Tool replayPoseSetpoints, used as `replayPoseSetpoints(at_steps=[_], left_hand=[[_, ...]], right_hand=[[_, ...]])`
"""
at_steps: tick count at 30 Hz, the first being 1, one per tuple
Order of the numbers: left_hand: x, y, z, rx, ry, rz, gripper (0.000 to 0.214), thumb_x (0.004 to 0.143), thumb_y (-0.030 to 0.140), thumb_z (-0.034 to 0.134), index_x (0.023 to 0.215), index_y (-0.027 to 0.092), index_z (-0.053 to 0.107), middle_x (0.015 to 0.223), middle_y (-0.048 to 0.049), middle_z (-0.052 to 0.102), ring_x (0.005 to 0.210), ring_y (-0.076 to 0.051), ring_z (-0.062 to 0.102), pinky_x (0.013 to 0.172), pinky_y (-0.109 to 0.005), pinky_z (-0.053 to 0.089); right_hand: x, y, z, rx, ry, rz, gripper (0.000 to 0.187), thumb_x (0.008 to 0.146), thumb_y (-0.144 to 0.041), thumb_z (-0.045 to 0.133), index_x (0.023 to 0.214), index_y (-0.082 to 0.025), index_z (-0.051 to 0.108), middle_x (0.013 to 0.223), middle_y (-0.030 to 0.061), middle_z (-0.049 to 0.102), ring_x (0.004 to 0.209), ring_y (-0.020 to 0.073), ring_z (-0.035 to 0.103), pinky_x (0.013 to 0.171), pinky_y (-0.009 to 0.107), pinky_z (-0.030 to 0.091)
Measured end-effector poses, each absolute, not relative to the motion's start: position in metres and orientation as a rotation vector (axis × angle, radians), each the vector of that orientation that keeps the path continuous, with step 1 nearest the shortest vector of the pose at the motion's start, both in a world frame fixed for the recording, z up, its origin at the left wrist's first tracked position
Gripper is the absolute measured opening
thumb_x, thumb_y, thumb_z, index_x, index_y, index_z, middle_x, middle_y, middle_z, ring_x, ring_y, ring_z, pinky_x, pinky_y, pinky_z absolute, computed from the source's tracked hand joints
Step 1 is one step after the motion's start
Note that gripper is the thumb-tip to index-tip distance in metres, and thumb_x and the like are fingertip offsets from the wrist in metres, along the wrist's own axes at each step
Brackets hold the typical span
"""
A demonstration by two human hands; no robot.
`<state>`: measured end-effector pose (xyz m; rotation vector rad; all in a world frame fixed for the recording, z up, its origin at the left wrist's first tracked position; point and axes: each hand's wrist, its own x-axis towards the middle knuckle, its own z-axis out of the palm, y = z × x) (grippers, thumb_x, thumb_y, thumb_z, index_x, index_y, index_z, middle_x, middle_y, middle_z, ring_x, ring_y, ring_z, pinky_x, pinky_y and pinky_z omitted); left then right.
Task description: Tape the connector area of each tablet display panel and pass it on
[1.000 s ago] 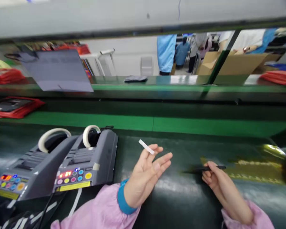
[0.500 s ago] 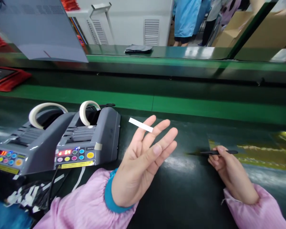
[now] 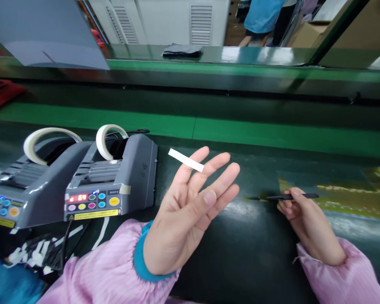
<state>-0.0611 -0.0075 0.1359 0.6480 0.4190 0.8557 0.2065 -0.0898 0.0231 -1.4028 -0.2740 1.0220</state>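
Observation:
A short white strip of tape (image 3: 186, 160) lies across the index and middle fingers of my left hand (image 3: 190, 211), seeming to stick to them. The fingers of that hand are spread, palm up, with the thumb laid across toward the ring finger. My right hand (image 3: 307, 219) pinches black tweezers (image 3: 278, 197), which point left just above the dark table. Near their tips is a small, faint yellowish piece (image 3: 255, 197); I cannot tell whether the tweezers grip it. Beyond my right hand lies a yellow translucent film sheet (image 3: 351, 202) on the table.
Two grey tape dispensers (image 3: 109, 177) with white tape rolls (image 3: 103, 141) stand at the left. Tape scraps (image 3: 38, 255) lie before them. A dark folded cloth (image 3: 182, 50) rests on the back ledge. Red bags (image 3: 3, 97) sit far left. A person in blue (image 3: 262, 17) stands behind.
The view has tilted down and shifted slightly, so the dispensers and ledge appear higher and further left. Both hands keep nearly the same pose, with the tape strip and tweezers as before.

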Motion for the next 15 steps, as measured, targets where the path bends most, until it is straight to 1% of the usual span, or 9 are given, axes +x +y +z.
replayPoseSetpoints(at_steps=[2,4,9,12,15], left_hand=[[-0.061,-0.007,0.136,0.659,0.422,0.846,0.054,0.100,0.019,0.066,0.148,0.041,0.055,0.161,0.0031,0.053,0.153,-0.028,0.043,0.126,-0.042,0.040],[-0.060,-0.006,0.135,0.659,0.421,0.843,0.055,0.100,0.019,0.066,0.149,0.041,0.054,0.161,0.0024,0.053,0.152,-0.028,0.045,0.125,-0.041,0.042],[-0.062,-0.005,0.138,0.653,0.416,0.842,0.052,0.101,0.016,0.064,0.147,0.040,0.057,0.159,0.0029,0.055,0.150,-0.025,0.048,0.124,-0.038,0.043],[-0.064,-0.005,0.142,0.659,0.459,0.831,0.051,0.099,0.017,0.067,0.143,0.041,0.060,0.158,0.0044,0.056,0.151,-0.026,0.047,0.124,-0.039,0.042],[-0.059,-0.004,0.131,0.711,0.498,0.834,0.056,0.097,0.022,0.072,0.146,0.042,0.057,0.157,0.0025,0.056,0.149,-0.028,0.050,0.122,-0.041,0.044]], right_hand=[[0.206,-0.090,0.024,-1.407,-0.270,1.019,0.047,0.063,-0.056,0.095,0.076,-0.022,0.065,0.060,-0.0050,0.047,0.057,0.0092,0.045,0.054,0.020,0.044],[0.206,-0.090,0.025,-1.415,-0.256,1.013,0.048,0.062,-0.056,0.095,0.076,-0.022,0.065,0.059,-0.0051,0.047,0.057,0.0091,0.046,0.054,0.020,0.044],[0.206,-0.092,0.026,-1.410,-0.249,1.016,0.048,0.063,-0.056,0.095,0.078,-0.022,0.065,0.059,-0.0054,0.047,0.057,0.0091,0.047,0.055,0.020,0.043],[0.206,-0.091,0.024,-1.403,-0.275,1.014,0.044,0.067,-0.054,0.094,0.078,-0.021,0.066,0.060,-0.0051,0.047,0.057,0.0090,0.047,0.055,0.021,0.042],[0.206,-0.088,0.022,-1.383,-0.311,0.980,0.044,0.068,-0.053,0.093,0.077,-0.020,0.067,0.061,-0.0051,0.048,0.055,0.0082,0.045,0.052,0.023,0.039]])
